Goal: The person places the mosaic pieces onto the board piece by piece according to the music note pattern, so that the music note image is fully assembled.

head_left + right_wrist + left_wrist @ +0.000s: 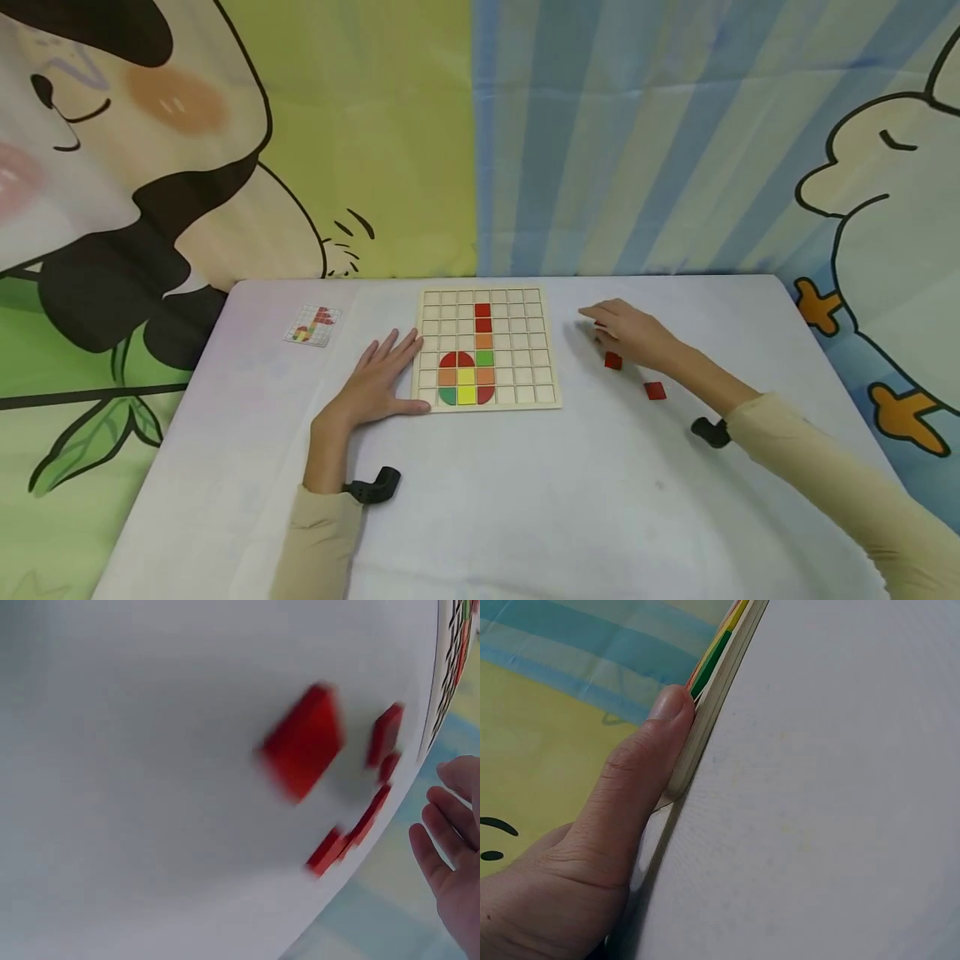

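A wooden grid board (525, 350) lies on the table, with red, orange, yellow and green pieces (467, 377) set in some of its cells. My left hand (378, 383) rests at the board's left edge with fingers spread. In the left wrist view its thumb (641, 742) touches the board's side near a corner. To the right of the board, my right hand (637, 333) hovers over loose red tiles (613, 361), partly covering them. The right wrist view shows its fingers (442, 825) loosely bent, holding nothing, beside several red tiles (306, 742).
A small pattern card (313, 325) lies left of the board on the white-covered table (525, 500). One red square tile (656, 391) sits nearer the right forearm. Black cameras (375, 486) are strapped to both wrists. A printed cloth (600, 150) hangs behind the table.
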{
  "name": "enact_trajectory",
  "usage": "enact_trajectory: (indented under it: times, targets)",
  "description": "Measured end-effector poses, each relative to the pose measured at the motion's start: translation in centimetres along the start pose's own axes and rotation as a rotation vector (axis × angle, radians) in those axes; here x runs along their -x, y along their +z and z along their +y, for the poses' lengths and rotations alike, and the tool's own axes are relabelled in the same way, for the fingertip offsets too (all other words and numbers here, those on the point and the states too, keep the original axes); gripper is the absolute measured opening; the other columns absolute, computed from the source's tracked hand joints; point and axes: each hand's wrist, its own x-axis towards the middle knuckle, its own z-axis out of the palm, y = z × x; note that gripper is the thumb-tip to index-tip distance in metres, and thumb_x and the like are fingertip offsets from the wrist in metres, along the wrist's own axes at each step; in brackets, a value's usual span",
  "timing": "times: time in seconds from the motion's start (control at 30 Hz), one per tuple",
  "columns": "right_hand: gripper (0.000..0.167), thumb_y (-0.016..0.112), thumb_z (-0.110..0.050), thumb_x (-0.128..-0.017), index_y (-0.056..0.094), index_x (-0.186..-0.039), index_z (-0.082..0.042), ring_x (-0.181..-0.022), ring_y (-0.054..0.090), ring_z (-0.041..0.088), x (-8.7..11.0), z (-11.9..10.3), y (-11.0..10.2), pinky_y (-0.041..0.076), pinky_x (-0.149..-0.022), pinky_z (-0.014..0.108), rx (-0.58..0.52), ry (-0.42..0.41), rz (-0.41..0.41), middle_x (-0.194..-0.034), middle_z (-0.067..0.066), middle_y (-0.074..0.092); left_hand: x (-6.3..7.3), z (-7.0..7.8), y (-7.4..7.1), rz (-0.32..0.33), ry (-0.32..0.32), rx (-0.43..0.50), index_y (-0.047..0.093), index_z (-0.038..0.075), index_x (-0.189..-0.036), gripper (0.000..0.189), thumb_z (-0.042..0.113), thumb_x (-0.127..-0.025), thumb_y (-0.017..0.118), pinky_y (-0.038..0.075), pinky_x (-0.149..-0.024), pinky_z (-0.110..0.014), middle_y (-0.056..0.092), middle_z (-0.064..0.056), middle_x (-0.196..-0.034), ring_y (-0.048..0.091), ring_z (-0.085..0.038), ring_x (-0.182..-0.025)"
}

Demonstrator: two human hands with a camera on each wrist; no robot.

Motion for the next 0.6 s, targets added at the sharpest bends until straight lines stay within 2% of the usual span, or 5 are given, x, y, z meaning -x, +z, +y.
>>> enact_trajectory:
  times: [0.13, 0.23, 0.3, 0.4, 0.6]
  targets:
    - [0.036, 0.075, -0.002, -0.092, 0.069, -0.128, 0.000, -0.116, 0.063, 0.038, 3.6, 1.7, -0.5, 0.061, -0.092, 0.052, -0.046, 0.078, 0.012, -0.126, 0.021, 0.067, 0.1, -0.1, -0.2, -0.009, -0.010, -0.010, 0.023, 0.014, -0.166, 0.116, 0.060, -0.078, 0.083, 0.000, -0.131, -0.056, 0.013, -0.005, -0.176, 0.002, -0.034, -0.163]
    - [0.031, 0.079, -0.004, -0.088, 0.075, -0.119, -0.002, -0.112, 0.065, 0.038, 5.0, 1.7, -0.5, 0.063, -0.087, 0.050, -0.043, 0.032, -0.011, -0.121, 0.020, 0.069, 0.2, -0.2, -0.2, -0.017, -0.014, -0.010, 0.022, 0.013, -0.166, 0.116, 0.060, -0.078, 0.083, -0.001, -0.131, -0.055, 0.012, -0.005, -0.176, 0.001, -0.034, -0.163]
    - [0.026, 0.081, -0.007, -0.087, 0.078, -0.113, -0.004, -0.110, 0.067, 0.036, 5.3, 1.4, -0.3, 0.063, -0.086, 0.049, -0.045, 0.012, -0.042, -0.118, 0.017, 0.070, 0.3, -0.3, -0.2, -0.013, -0.016, -0.009, 0.023, 0.013, -0.166, 0.116, 0.060, -0.079, 0.083, -0.001, -0.131, -0.055, 0.012, -0.005, -0.176, 0.001, -0.034, -0.163]
    - [0.019, 0.082, -0.011, -0.088, 0.079, -0.107, -0.006, -0.108, 0.067, 0.033, 5.2, 1.0, 0.4, 0.063, -0.087, 0.048, -0.062, 0.043, -0.072, -0.115, 0.013, 0.071, 0.3, -0.3, -0.3, -0.005, -0.014, -0.008, 0.023, 0.013, -0.166, 0.116, 0.059, -0.079, 0.083, 0.000, -0.131, -0.056, 0.013, -0.005, -0.176, 0.002, -0.034, -0.163]
    - [0.015, 0.083, -0.006, -0.085, 0.078, -0.099, -0.005, -0.090, 0.067, 0.025, 5.1, 0.8, 1.0, 0.064, -0.082, 0.042, -0.055, 0.046, -0.036, -0.099, 0.009, 0.071, 0.3, -0.1, -0.2, 0.004, 0.001, 0.022, 0.024, 0.012, -0.166, 0.115, 0.056, -0.078, 0.084, -0.001, -0.131, -0.055, 0.014, -0.005, -0.175, 0.002, -0.034, -0.163]
